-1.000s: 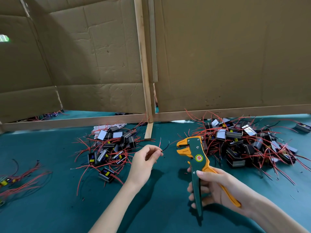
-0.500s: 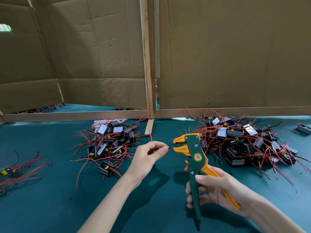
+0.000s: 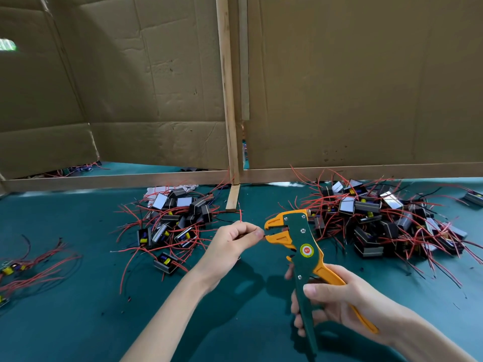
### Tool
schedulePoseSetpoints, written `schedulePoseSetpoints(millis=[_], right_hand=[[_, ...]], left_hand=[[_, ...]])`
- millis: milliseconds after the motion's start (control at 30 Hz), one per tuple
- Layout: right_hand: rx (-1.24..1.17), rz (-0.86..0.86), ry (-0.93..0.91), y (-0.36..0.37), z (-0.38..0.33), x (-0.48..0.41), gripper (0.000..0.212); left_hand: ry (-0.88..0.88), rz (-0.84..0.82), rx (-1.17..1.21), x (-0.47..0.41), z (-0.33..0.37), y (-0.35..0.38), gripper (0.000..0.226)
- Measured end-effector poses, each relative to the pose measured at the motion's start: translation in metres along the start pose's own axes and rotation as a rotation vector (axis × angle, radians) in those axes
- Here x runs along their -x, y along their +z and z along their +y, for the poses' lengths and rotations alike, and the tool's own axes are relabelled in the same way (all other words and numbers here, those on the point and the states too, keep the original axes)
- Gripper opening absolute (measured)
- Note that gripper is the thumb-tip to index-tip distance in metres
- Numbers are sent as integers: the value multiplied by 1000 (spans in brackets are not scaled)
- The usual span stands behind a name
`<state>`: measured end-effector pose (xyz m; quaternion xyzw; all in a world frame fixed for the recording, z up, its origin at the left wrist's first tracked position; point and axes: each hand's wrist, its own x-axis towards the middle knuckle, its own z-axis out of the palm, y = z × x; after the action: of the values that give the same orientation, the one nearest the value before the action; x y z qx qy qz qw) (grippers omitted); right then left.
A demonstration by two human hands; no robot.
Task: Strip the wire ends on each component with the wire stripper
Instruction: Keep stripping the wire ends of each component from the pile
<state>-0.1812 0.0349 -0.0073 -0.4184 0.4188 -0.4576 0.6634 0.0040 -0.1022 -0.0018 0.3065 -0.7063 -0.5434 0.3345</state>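
Observation:
My right hand (image 3: 337, 301) grips the handles of the green and orange wire stripper (image 3: 300, 246), whose open jaws point left. My left hand (image 3: 232, 244) pinches a thin wire (image 3: 240, 214) between thumb and fingertips, and its short end reaches the stripper's jaws. A red strand of it sticks up above my fingers. The component on that wire is hidden inside my left hand. A pile of black components with red wires (image 3: 172, 223) lies behind my left hand. A larger such pile (image 3: 384, 218) lies at the right.
The work surface is a teal mat (image 3: 78, 322). Cardboard walls on a wooden frame (image 3: 230, 100) close off the back. More wired parts (image 3: 31, 265) lie at the far left edge. One lone component (image 3: 474, 198) sits at the far right.
My left hand has moved right with the wire until its end meets the stripper's jaws. My right hand has brought the stripper slightly left and closer to it.

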Motion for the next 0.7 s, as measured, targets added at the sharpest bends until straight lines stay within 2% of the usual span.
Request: schedulePoseSetpoints(millis=[300, 433, 467, 567, 633, 700], right_hand=[[38, 232, 67, 18, 11, -3, 29], [28, 380, 18, 12, 13, -8, 39], [4, 364, 12, 9, 12, -7, 37], [-117, 148, -18, 7, 5, -6, 26], [-116, 57, -51, 4, 4, -6, 32], [-105, 60, -88, 0, 5, -7, 36]], left_hand=[[65, -11, -2, -1, -3, 1, 14], [71, 5, 0, -3, -11, 7, 10], [70, 6, 0, -4, -13, 8, 12], [81, 77, 13, -4, -16, 10, 25], [97, 149, 7, -5, -16, 7, 29], [122, 199, 12, -5, -16, 3, 25]])
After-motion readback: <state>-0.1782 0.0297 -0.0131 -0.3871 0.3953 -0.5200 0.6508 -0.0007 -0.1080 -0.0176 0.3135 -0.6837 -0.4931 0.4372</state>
